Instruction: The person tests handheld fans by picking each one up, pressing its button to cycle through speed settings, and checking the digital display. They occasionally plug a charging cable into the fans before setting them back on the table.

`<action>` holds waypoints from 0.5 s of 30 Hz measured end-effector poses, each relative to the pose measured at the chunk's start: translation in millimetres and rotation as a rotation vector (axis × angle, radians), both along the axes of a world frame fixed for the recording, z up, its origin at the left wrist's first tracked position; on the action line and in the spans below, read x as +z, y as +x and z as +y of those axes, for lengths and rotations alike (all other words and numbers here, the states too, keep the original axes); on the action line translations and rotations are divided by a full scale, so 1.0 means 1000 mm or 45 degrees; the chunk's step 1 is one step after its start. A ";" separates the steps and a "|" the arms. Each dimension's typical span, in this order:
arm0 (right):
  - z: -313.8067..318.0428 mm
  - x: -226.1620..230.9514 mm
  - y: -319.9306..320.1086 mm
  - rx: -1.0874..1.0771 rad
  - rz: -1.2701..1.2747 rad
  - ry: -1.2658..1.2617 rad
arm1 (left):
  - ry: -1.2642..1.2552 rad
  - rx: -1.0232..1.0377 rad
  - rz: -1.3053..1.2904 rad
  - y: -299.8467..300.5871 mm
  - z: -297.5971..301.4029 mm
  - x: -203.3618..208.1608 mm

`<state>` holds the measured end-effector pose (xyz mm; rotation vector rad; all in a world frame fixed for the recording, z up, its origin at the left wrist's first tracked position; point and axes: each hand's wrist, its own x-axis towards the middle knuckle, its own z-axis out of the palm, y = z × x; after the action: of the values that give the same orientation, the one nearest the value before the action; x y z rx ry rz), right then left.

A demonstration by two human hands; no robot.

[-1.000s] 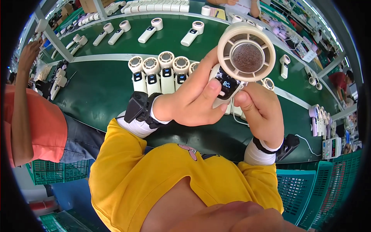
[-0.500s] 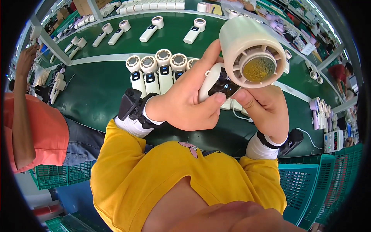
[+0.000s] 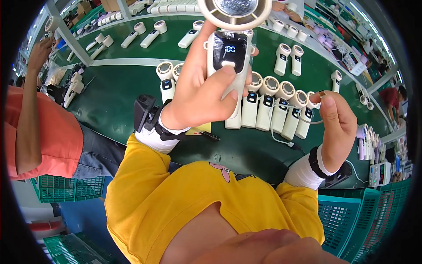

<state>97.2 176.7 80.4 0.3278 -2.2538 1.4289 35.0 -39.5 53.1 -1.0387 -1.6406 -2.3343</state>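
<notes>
Fan [image 3: 231, 53] is held above the bench [image 3: 252, 154] by the left hand [image 3: 200, 99], fingers wrapped round; a plug [image 3: 322, 93] is pinched by the right hand [image 3: 338, 119], fingertips nearly closed. Display [image 3: 229, 47] checking seems in hand; steady gripping is called for next.

**Dressed in yellow, white and black**

The person wears a yellow top [image 3: 176, 193], cut open at the neck, with loose sleeves [image 3: 136, 160] and a pink print [image 3: 221, 170] on the chest, a dark patch [image 3: 237, 177] beside it. White cuffs [image 3: 157, 143] run from the sleeves toward the wrists. Below the bare left hand [image 3: 200, 99], a black left strap [image 3: 163, 128] carries a blocky black left device [image 3: 144, 112]. Below the bare right hand [image 3: 338, 121] sit a black right strap [image 3: 314, 163] and a black right device [image 3: 339, 177], partly hidden.
</notes>
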 end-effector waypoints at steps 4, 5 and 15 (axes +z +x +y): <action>-0.003 0.001 0.001 -0.014 0.016 0.005 | 0.126 -0.062 0.036 0.004 -0.003 0.001; -0.004 0.001 0.001 -0.013 0.014 0.004 | 0.106 -0.045 0.050 0.004 -0.003 0.001; -0.004 0.004 0.006 -0.113 0.143 -0.015 | 0.299 -0.148 0.056 0.015 -0.024 0.010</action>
<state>103.1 172.4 84.2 0.2927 -2.1417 1.3441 50.2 -63.0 62.8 -1.1526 -1.2839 -2.4818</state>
